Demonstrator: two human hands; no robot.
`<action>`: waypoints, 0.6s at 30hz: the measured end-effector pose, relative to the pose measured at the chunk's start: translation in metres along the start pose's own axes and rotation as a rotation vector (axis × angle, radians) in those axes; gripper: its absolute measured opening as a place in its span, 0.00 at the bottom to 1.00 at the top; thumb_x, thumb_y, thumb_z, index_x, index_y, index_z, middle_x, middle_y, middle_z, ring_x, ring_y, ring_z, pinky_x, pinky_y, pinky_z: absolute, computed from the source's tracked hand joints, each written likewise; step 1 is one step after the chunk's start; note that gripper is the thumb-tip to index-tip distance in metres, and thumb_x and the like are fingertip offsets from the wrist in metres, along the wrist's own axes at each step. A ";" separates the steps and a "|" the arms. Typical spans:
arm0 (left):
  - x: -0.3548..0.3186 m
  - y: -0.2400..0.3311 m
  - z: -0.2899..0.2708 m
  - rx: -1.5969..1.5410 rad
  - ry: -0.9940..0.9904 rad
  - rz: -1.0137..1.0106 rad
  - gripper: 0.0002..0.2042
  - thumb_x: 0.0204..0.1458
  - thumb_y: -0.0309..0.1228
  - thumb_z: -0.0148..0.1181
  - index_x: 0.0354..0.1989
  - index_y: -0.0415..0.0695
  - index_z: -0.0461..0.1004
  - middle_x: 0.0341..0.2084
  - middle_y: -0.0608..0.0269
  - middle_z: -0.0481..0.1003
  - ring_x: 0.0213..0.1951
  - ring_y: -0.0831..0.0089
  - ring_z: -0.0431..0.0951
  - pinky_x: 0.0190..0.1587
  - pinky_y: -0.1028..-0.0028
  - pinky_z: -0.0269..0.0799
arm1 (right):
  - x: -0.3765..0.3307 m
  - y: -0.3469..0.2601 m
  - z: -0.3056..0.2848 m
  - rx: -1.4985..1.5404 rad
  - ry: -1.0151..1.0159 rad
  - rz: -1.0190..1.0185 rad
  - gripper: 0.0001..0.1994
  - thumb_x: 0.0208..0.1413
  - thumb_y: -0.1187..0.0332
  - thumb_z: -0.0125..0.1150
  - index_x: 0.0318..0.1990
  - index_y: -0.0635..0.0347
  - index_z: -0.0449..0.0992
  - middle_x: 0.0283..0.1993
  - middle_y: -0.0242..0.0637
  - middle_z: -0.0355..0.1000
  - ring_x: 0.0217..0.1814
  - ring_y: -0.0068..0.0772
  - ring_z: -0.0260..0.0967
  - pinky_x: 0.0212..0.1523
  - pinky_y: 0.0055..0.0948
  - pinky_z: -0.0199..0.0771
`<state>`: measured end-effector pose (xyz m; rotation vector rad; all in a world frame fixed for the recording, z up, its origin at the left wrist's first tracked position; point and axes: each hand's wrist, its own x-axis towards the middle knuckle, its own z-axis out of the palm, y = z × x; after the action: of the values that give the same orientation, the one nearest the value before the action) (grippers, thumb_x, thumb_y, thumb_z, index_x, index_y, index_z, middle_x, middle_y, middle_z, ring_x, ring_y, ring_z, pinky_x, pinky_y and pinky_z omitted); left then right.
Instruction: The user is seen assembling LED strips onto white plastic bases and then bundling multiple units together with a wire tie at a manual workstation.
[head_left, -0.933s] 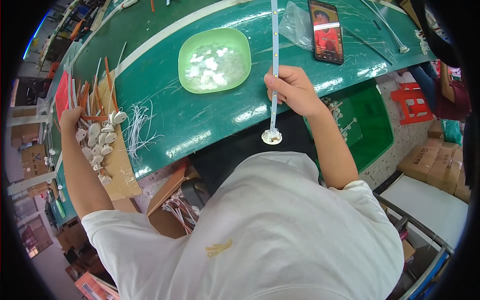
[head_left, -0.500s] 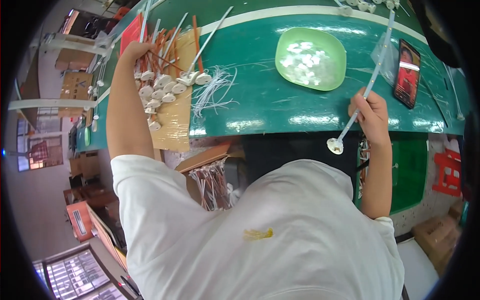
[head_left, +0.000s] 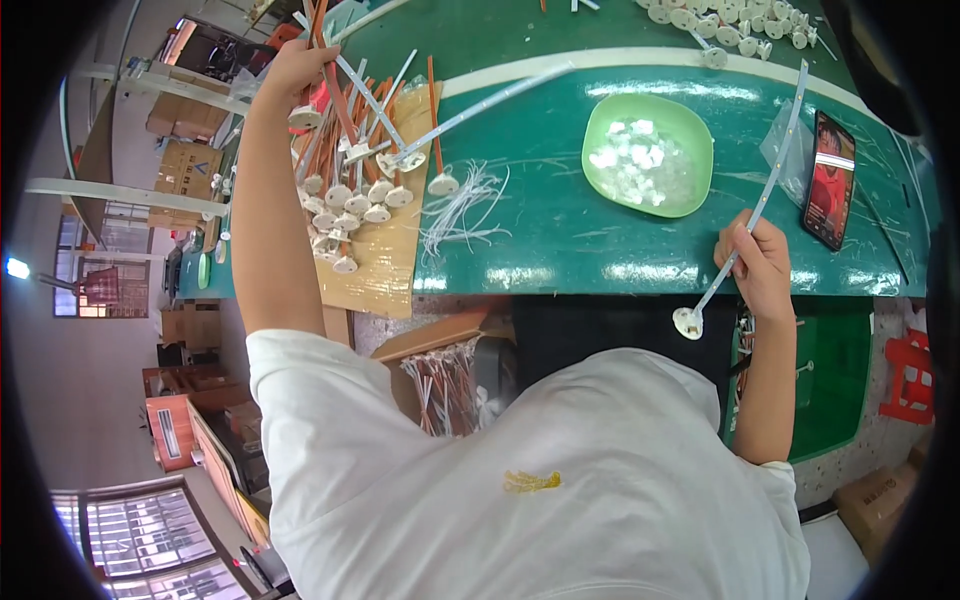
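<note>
At the far left, beyond the table edge, brown cardboard boxes (head_left: 185, 165) stand stacked on the floor, one with a dark printed mark on its side, and a low orange cabinet (head_left: 172, 430) sits nearer the windows. Just right of them the left hand (head_left: 295, 75) reaches up over a sheet of brown cardboard (head_left: 375, 265) laid on the green table (head_left: 560, 240); its fingers are closed around a white rod with a round disc foot (head_left: 305, 115), at the top of a heap of disc-footed rods (head_left: 355, 195), some white, some orange-brown, fanned across the cardboard. Beside the heap a loose bunch of thin white wires (head_left: 460, 210) lies on the bare green surface. Below the table edge an open cardboard box (head_left: 440, 375) holds more such wires standing on end. Further right a pale green bowl (head_left: 648, 155) holds small clear pieces, and a clear plastic bag (head_left: 785, 150) lies just beside it. Next comes a dark phone (head_left: 832, 180) with a lit red screen, flat on the table. The right hand (head_left: 752, 262) is at the near table edge, closed tight on a long white rod (head_left: 765, 195) that slants up past the bag; its disc foot (head_left: 687, 322) hangs just below the fist, off the table. At the far right a red plastic stool (head_left: 912, 375) stands on the floor, with a brown carton (head_left: 880, 505) below it.
</note>
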<state>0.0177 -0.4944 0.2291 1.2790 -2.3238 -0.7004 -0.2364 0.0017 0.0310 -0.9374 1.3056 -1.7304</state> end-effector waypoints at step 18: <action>-0.040 0.083 0.070 0.119 -0.280 0.273 0.15 0.54 0.43 0.60 0.32 0.40 0.75 0.26 0.68 0.73 0.30 0.78 0.69 0.34 0.73 0.64 | 0.006 -0.015 -0.004 0.508 0.055 0.084 0.14 0.69 0.62 0.38 0.31 0.58 0.59 0.22 0.31 0.58 0.17 0.15 0.48 0.12 0.13 0.46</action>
<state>-0.0556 -0.4054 0.2191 0.9303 -2.7345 -0.6942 -0.2447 0.0008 0.0454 -0.5370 0.8554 -1.9025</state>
